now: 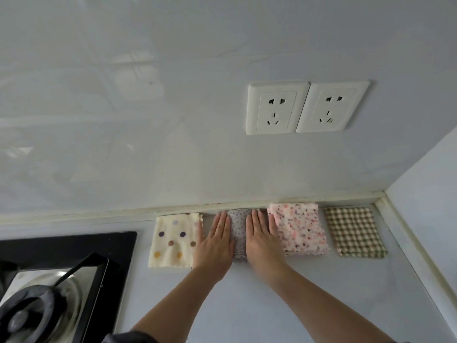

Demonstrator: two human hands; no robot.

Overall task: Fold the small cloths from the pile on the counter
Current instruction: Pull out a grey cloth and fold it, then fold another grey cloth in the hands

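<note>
Grey dotted cloth (238, 233): folded, lying on the counter (284, 305) against the back wall (173, 120), and being pressed flat under both hands.
Left hand (214, 246): being laid palm down on the cloth's left part, fingers straight and held together, nothing pinched; its outer edge is reaching the neighbouring cream cloth.
Right hand (262, 240): being laid palm down on the cloth's right part, fingers straight and close together, nothing pinched; its outer fingers are touching the pink cloth.
Cream cloth with large dots (173, 240): folded, being kept just left of the grey one.
Pink speckled cloth (300, 229): folded, just right of the grey one.
Checked cloth (354, 231): folded, at the row's right end, near the corner, slightly apart from the pink one.
Gas hob (61, 280): set into the counter, well left of the row.
Two wall sockets (306, 107): mounted side by side above the cloths.
</note>
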